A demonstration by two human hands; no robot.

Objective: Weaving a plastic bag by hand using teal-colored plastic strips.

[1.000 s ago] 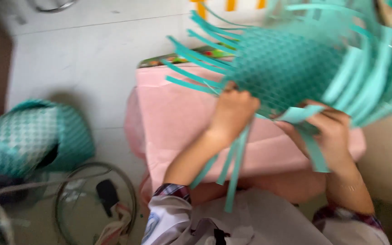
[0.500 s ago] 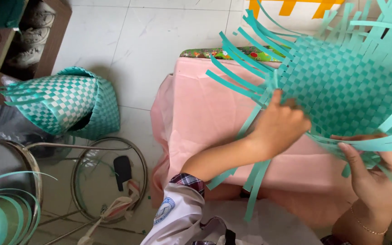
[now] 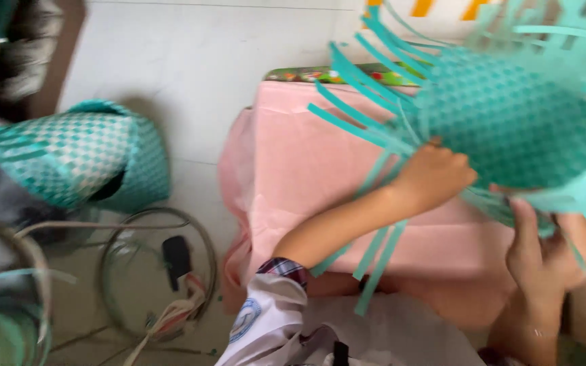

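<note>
A half-woven teal basket (image 3: 510, 115) of flat plastic strips sits tilted over a pink-covered table (image 3: 306, 176), loose strip ends sticking out on all sides. My left hand (image 3: 435, 176) is closed on strips at the basket's lower left edge. My right hand (image 3: 551, 254) grips strips at its lower right edge, from beneath. More loose strips hang down below my left forearm.
A finished teal-and-white woven basket (image 3: 76, 159) lies on its side on the tiled floor at left. Below it are wire hoops (image 3: 157, 285) with a dark tool and cords. Coiled teal strip fills the bottom left corner (image 3: 1, 318). A colourful board edges the table's far side.
The view has swung right and down. The basket has shifted up and right in the frame, and both hands have moved along its lower edge, still holding strips.
</note>
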